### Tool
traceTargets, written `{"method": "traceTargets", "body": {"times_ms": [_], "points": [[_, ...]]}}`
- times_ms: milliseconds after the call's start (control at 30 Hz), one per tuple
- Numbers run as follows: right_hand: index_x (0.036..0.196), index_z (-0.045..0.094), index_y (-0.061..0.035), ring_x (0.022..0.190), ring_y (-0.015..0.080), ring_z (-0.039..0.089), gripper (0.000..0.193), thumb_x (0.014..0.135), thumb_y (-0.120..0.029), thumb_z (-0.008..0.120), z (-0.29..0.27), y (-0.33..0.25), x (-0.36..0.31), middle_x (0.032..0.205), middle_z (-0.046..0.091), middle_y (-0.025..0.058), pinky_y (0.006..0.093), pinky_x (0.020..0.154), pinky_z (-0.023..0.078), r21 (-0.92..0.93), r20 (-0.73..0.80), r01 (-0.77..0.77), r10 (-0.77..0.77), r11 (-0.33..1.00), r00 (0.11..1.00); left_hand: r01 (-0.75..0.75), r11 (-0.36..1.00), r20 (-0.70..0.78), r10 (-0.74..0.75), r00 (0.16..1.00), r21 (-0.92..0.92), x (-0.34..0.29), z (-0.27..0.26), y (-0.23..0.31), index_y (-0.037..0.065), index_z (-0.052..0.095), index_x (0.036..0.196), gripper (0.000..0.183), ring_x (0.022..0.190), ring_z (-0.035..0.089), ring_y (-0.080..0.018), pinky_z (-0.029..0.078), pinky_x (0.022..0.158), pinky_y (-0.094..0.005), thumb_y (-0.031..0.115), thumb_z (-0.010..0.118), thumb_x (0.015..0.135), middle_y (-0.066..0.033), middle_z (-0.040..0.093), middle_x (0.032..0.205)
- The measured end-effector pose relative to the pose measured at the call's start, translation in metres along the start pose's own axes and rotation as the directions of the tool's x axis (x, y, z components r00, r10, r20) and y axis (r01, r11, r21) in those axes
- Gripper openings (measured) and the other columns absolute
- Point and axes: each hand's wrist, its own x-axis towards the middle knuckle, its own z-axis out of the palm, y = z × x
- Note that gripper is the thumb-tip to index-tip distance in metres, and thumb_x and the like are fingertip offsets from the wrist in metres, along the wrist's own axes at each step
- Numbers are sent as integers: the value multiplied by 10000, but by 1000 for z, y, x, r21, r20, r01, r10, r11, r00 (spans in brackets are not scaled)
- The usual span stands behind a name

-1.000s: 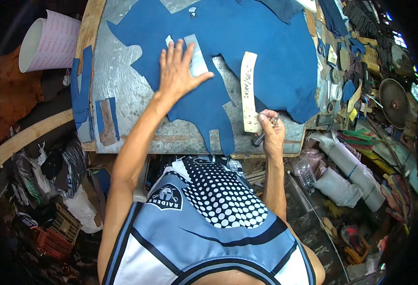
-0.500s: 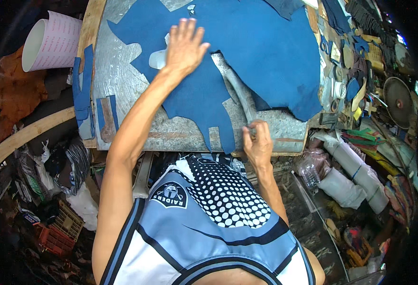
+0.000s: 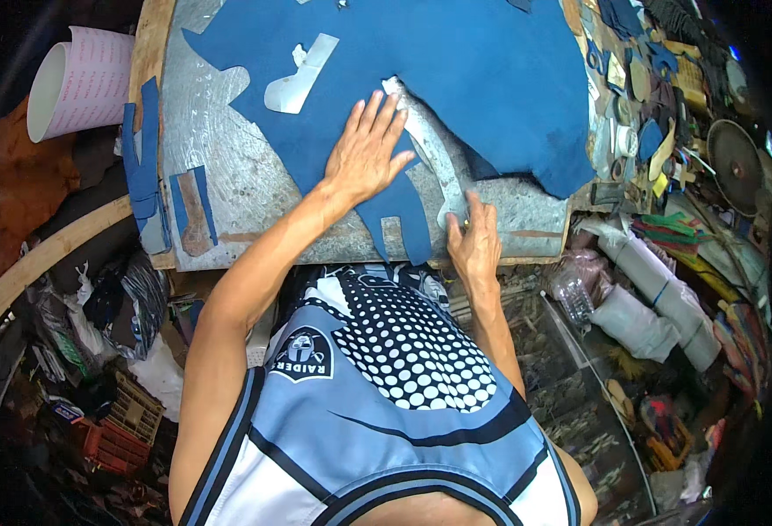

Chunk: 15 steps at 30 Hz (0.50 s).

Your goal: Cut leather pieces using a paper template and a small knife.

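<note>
A large blue sheet (image 3: 509, 96), which looks like leather, lies over the worktable with an irregular cut outline. My left hand (image 3: 367, 153) rests flat on it, fingers stretched out, beside the left edge of a long curved gap. In that gap lies a pale, narrow curved piece (image 3: 439, 158), its lower end close to my right hand (image 3: 475, 241). The right fingers are partly curled at the table's near edge, around something small I cannot make out. Farther left on the sheet sits a grey flat template-like piece (image 3: 305, 77), bent at its lower end.
Scratched grey metal covers the tabletop (image 3: 215, 131). Blue offcuts (image 3: 145, 167) hang at its left side, near a white roll (image 3: 84, 83). Tape rolls and scraps (image 3: 624, 140) crowd the right edge. Wrapped rolls (image 3: 658, 294) and a round fan (image 3: 735, 167) stand beyond.
My left hand has come nearer and to the right, off the grey piece, which now shows fully. My right index finger has straightened. The pale curved piece shows more distinctly within the gap.
</note>
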Motion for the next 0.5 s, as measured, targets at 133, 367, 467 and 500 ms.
{"method": "traceTargets", "body": {"times_ms": [133, 367, 467, 500], "points": [[1336, 534, -51, 858, 425, 647, 597, 845, -307, 758, 4, -4, -5, 1082, 536, 212, 501, 691, 540, -21, -63, -14, 13, 1000, 998, -33, 994, 91, 43, 995, -100, -35, -9, 29, 7, 453, 1426, 665, 1462, 241, -413, 212, 1189, -540, 444, 591, 943, -221, 302, 1566], [1352, 480, -43, 907, 433, 636, 666, 824, -320, 776, 7, -9, 0, 1108, 534, 228, 495, 744, 540, 58, -37, -129, 131, 990, 991, -200, 898, 260, 317, 912, -392, -114, -15, 44, 28, 504, 1387, 580, 1463, 267, -388, 205, 1210, -506, 402, 588, 951, -199, 365, 1538], [1350, 478, -48, 967, 438, 624, 676, 816, -331, 782, 8, -5, -2, 1143, 542, 237, 502, 799, 530, 113, -30, -169, 174, 979, 984, -277, 880, 159, 360, 919, -386, -108, -43, 0, 19, 557, 1326, 504, 1411, 365, -402, 274, 1183, -499, 354, 598, 952, -213, 461, 1467], [1345, 483, -51, 997, 441, 617, 675, 813, -337, 785, 9, -3, -2, 1163, 545, 243, 506, 824, 524, 134, -39, -172, 179, 976, 983, -270, 924, 55, 294, 954, -269, -94, -58, -21, 9, 579, 1295, 473, 1375, 419, -414, 320, 1160, -500, 332, 608, 950, -225, 506, 1425]]}}
